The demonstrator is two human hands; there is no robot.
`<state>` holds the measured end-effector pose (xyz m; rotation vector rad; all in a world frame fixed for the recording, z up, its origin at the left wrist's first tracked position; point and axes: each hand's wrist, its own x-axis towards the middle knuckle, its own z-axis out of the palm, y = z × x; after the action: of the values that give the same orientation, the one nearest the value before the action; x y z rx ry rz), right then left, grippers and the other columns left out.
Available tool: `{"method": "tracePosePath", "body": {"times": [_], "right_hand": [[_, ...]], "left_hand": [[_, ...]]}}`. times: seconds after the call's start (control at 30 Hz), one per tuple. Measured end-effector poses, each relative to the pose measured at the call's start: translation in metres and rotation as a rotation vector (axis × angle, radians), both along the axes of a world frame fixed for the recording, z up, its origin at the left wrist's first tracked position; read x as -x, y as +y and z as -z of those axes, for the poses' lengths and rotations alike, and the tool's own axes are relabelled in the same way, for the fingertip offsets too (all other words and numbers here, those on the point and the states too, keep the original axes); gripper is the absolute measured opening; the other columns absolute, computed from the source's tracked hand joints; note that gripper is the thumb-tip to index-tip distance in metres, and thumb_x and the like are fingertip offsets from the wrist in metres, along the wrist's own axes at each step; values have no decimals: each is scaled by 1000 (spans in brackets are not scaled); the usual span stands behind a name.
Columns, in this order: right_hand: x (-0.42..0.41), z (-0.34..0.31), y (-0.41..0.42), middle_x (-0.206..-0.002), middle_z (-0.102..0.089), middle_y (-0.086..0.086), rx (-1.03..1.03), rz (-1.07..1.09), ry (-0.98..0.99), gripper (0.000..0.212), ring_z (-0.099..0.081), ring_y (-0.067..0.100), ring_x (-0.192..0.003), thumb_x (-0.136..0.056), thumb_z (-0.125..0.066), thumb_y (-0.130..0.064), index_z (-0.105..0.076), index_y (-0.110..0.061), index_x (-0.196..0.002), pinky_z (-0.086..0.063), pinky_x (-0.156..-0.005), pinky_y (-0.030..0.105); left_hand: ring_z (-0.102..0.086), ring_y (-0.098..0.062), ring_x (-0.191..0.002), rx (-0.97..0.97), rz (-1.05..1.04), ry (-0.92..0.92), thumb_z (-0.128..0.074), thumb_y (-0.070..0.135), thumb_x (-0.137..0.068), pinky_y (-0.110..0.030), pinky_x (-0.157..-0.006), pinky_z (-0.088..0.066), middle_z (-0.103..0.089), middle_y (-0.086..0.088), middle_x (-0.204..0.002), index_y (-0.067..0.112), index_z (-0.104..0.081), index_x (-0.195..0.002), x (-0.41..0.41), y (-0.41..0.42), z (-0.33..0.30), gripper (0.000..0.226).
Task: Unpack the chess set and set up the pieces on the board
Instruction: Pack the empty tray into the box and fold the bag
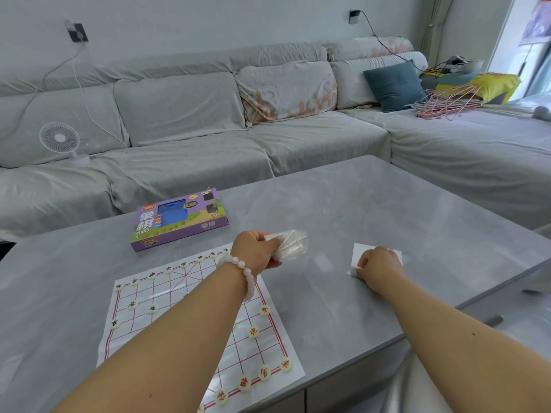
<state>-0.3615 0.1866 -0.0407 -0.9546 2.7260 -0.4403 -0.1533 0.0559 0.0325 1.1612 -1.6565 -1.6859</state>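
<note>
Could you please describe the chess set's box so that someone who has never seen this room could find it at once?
Start at the grey table in front of the sofa. Near its far left edge, just beyond the paper chess board, lies the box, flat on the tabletop. It is the only brightly coloured thing there: purple, with a blue panel and large white characters.

L hand [256, 248] fingers curled, R hand [378, 268] fingers curled, arms outstretched

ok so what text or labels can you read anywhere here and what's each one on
"象棋": large white characters on the purple game box.
"XIANG QI": small letters under them on the box.
Red logo and other small print on the box: too blurred to read.
Characters on the round pieces on the paper board: too small to read reliably.
</note>
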Motion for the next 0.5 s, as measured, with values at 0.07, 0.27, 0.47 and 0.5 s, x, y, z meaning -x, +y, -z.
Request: {"method": "tracePosePath", "body": {"times": [0.07,0.27,0.47,0.5], "right_hand": [[-2,-10,-5,-100,-62,8,121,43,-64,17,-58,29,-102,-84,-65,-37,-61,-21,-80,-44,-80,28],[-44,-84,-35,-71,-62,-7,838,43,-255,16,-59,18,-70,-85,-63,-37,-65,-21,-82,-44,-65,25],[-104,-83,-48,-100,-68,-11,901,-398,-368,12,-62,7,-86,-86,-65,-19,-64,-28,-77,-48,-79,23],[-105,-78,-47,-99,-68,-11,882,-411,-390,9,-61,4,-84,-87,-64,-17,-66,-24,-82,-47,-79,22]], "left_hand": [[-64,-23,-74,27,2,-17,-65,15,-86,-25,-59,-58,-63,-16,-95,1,-59,-102,-3,-1,-1,22],[-61,-19,-67,225,61,-209,-66,20,-85,-20,-51,-53,-63,-11,-91,5,-61,-99,-16,-4,-1,22],[-61,-19,-67,-79,-6,13,-70,19,-82,-21,-51,-53,-64,-16,-90,-5,-62,-98,-22,-4,-9,30],[-59,-18,-65,-186,-18,73,-67,17,-85,-21,-51,-55,-63,-16,-87,-6,-62,-97,-23,-3,-13,26]]}}
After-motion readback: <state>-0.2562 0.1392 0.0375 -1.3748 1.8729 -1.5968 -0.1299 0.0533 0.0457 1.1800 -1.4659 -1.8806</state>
